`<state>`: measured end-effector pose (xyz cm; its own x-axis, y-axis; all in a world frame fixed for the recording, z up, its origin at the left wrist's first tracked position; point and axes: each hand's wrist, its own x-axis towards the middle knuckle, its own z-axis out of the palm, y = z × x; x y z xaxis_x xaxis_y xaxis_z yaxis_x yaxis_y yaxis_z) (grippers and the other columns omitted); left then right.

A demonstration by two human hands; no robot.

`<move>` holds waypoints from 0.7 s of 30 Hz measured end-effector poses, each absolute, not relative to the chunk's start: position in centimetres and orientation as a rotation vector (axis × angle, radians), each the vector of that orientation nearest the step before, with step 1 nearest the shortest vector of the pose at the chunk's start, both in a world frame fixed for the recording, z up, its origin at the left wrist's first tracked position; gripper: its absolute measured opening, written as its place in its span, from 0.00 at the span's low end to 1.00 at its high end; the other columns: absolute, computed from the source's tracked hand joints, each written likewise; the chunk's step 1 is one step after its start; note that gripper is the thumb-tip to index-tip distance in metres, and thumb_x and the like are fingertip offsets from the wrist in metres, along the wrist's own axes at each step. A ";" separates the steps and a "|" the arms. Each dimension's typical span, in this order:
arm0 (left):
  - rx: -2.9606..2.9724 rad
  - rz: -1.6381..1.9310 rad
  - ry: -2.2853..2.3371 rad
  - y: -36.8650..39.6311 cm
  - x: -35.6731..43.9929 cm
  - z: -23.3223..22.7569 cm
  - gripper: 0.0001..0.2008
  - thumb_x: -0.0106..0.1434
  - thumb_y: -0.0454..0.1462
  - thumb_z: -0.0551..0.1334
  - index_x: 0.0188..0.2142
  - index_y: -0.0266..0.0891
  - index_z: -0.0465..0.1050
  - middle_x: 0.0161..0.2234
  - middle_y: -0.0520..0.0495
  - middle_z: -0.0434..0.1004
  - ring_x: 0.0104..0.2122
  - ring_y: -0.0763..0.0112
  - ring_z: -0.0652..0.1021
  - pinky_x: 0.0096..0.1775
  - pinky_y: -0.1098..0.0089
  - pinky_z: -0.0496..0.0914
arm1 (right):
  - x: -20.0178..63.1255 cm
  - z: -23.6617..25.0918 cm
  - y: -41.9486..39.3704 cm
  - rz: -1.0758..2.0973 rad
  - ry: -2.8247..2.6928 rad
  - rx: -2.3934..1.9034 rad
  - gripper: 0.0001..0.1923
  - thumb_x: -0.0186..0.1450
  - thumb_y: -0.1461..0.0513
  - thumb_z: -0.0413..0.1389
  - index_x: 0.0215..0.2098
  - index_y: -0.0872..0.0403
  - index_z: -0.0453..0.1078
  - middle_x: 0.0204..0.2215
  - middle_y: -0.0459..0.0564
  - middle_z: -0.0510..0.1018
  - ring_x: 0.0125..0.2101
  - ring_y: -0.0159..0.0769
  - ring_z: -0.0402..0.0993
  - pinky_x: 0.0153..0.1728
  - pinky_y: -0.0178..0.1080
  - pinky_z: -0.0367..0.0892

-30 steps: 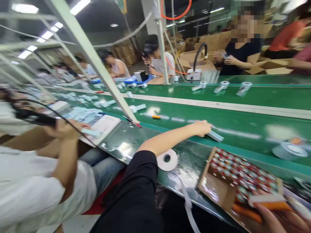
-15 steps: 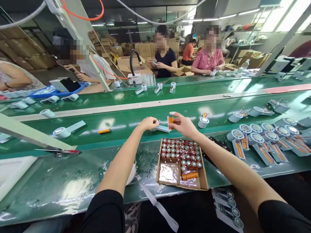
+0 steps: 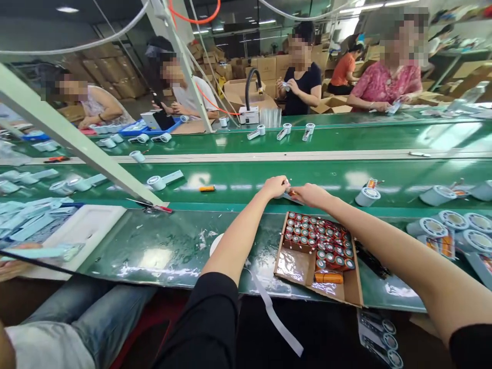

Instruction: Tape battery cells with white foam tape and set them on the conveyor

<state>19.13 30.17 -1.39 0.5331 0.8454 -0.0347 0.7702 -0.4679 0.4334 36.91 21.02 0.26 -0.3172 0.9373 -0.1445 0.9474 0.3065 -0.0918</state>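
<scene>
My left hand (image 3: 273, 186) and my right hand (image 3: 312, 195) meet over the near edge of the green conveyor belt (image 3: 246, 179), just beyond a cardboard box (image 3: 307, 266) of round green-capped cells with red wires. Together the hands grip a small pale-blue handheld part (image 3: 287, 196) with an orange battery showing between the fingers. Most of the part is hidden by my fingers. One loose orange battery (image 3: 328, 278) lies in the box's near compartment.
White-and-blue fan parts (image 3: 163, 180) ride the belt, with several more stacked at the right (image 3: 446, 230). A slanted metal post (image 3: 77, 143) crosses the left. A white tape roll (image 3: 215, 243) and strip lie on the bench. Other people work opposite and beside me at the left.
My hands have come together on the part, and the orange battery is now mostly covered. The view has shifted left, bringing the neighbour's jeans and white tray into sight.
</scene>
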 end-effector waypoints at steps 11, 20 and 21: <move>2.411 0.452 1.388 30.2 13.7 -0.2 0.17 0.68 0.43 0.62 0.53 0.41 0.77 0.55 0.43 0.80 0.54 0.62 0.77 0.58 0.66 0.68 | 39.6 3.9 16.8 -0.331 2.548 1.859 0.25 0.75 0.52 0.53 0.66 0.52 0.70 0.56 0.59 0.81 0.54 0.54 0.80 0.55 0.50 0.72; 2.237 0.524 1.932 27.7 -4.7 2.0 0.11 0.66 0.40 0.59 0.42 0.39 0.77 0.47 0.36 0.79 0.53 0.51 0.76 0.60 0.54 0.66 | 48.5 -2.3 -4.7 -1.052 2.390 3.061 0.15 0.68 0.46 0.61 0.47 0.42 0.80 0.44 0.53 0.87 0.45 0.52 0.85 0.49 0.51 0.81; 2.264 0.529 1.909 27.2 -4.0 1.9 0.12 0.68 0.40 0.56 0.42 0.40 0.77 0.48 0.37 0.78 0.52 0.52 0.76 0.59 0.56 0.68 | 47.3 -2.2 -5.6 -1.122 2.355 3.156 0.14 0.68 0.47 0.62 0.46 0.42 0.80 0.43 0.53 0.87 0.44 0.52 0.85 0.49 0.50 0.81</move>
